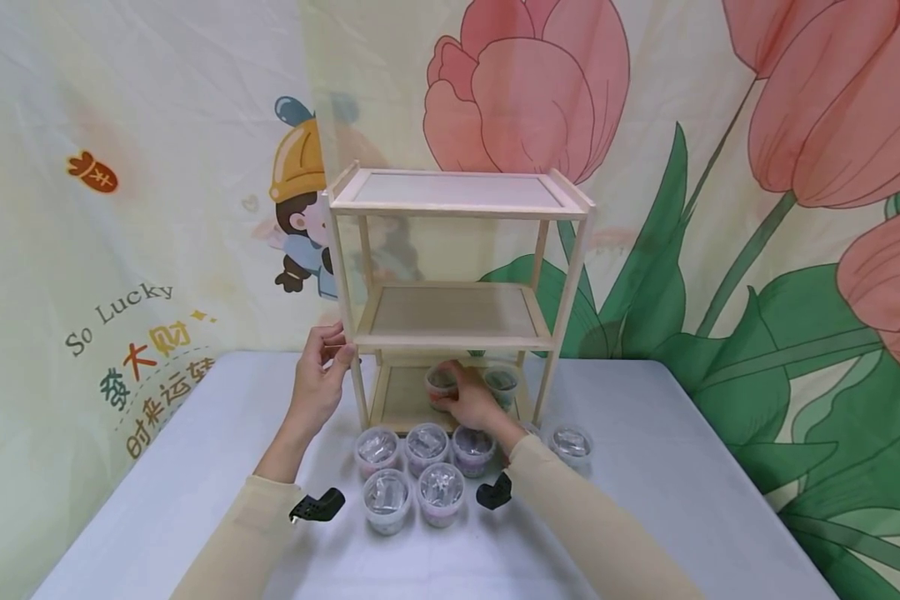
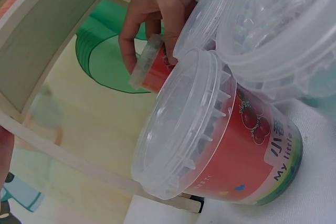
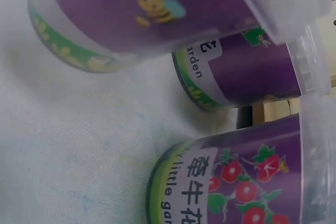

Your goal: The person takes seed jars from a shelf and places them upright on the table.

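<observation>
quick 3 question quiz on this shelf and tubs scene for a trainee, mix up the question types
1. True or false: the left hand grips the front left post of the wooden shelf unit.
2. Multiple choice: the tub that the right hand holds is at which level? A. top shelf B. middle shelf C. bottom shelf
3. Fill in: apart from the held one, the bottom shelf carries ___ other tub.

Key
1. True.
2. C: the hand holds it on the bottom shelf; the two upper shelves carry nothing.
3. One, standing to the right of the held tub, while more tubs stand on the table in front.
</observation>
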### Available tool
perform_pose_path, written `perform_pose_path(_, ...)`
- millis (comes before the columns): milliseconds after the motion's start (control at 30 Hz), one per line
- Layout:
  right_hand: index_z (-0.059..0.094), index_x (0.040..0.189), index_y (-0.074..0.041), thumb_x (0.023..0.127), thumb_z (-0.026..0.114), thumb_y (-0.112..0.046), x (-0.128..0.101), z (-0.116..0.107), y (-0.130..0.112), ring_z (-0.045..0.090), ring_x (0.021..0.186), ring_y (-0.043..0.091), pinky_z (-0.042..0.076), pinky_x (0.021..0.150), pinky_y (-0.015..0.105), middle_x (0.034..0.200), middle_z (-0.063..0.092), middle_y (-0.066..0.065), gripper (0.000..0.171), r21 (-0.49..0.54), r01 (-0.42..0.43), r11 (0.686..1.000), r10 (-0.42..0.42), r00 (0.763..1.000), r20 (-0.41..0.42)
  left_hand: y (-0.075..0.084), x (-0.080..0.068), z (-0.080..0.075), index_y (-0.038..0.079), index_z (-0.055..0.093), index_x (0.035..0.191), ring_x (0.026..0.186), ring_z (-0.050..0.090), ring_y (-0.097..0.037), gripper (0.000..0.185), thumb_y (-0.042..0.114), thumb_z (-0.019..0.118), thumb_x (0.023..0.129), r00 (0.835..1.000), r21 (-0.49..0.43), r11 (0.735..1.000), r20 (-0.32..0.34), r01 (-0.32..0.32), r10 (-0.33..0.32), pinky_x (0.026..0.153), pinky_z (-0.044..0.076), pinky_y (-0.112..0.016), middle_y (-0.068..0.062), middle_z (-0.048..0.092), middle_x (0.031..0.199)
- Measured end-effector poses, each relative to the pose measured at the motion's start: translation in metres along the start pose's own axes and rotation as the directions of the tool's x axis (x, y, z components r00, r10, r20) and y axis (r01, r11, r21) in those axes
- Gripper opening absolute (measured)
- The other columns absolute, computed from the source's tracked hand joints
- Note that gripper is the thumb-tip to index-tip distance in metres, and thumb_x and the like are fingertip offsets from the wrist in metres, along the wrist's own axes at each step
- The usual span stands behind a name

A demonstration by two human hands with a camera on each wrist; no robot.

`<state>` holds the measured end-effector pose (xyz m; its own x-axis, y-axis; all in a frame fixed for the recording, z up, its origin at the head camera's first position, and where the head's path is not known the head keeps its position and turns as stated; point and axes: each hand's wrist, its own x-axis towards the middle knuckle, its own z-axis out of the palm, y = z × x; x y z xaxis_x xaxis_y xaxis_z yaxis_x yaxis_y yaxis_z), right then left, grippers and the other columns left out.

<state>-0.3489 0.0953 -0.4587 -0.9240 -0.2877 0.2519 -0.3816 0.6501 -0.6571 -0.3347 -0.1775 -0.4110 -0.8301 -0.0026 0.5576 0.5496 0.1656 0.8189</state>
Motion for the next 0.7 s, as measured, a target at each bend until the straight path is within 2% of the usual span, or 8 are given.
perform_pose_path(200,0.054,0.139,-0.006,0.094,0.08,-0.005,-0.002,-0.002,-0.001,0.072,0.1,0.031,0.055,0.098,0.051,0.133,0.055,0.026,0.052,0.019,0.026,1.0,-0.026,1.0,-0.004,0.0,0.0,-0.001,0.0,0.049,0.142,0.107,0.058,-0.01,0.037,0.01,0.061,0.108,1.0,-0.001,1.0,0.003,0.003,-0.003,0.089,0.053,-0.012,-0.019,0.06,0.127)
perform_pose_path(367,0.054,0.143,-0.01,0.095,0.08,-0.009,-0.004,-0.008,-0.005,0.068,0.095,0.026,0.056,0.087,0.045,0.132,0.055,0.023,0.054,0.003,0.014,1.0,-0.014,1.0,0.009,-0.001,0.0,-0.001,0.001,0.05,0.141,0.106,0.058,-0.008,0.036,0.01,0.062,0.108,1.0,-0.005,1.0,-0.004,-0.003,0.002,0.089,0.053,-0.011,-0.018,0.061,0.127)
perform_pose_path(567,0.056,0.143,-0.012,0.094,0.082,-0.011,-0.009,-0.019,-0.01,0.068,0.091,0.02,0.058,0.078,0.035,0.128,0.06,0.019,0.055,-0.013,0.073,0.997,-0.073,0.997,0.0,-0.001,0.001,-0.001,0.001,0.049,0.141,0.107,0.058,-0.009,0.037,0.011,0.061,0.108,1.0,-0.006,1.0,0.004,-0.001,0.001,0.09,0.053,-0.012,-0.018,0.06,0.128)
perform_pose_path(700,0.057,0.143,-0.012,0.094,0.082,-0.009,-0.018,-0.03,-0.016,0.068,0.094,0.022,0.06,0.079,0.033,0.125,0.061,0.018,0.055,-0.003,0.12,0.993,-0.12,0.993,0.003,0.0,0.0,0.0,0.0,0.049,0.142,0.108,0.059,-0.01,0.037,0.01,0.061,0.108,1.0,-0.003,1.0,0.002,-0.002,0.002,0.089,0.053,-0.012,-0.019,0.06,0.128)
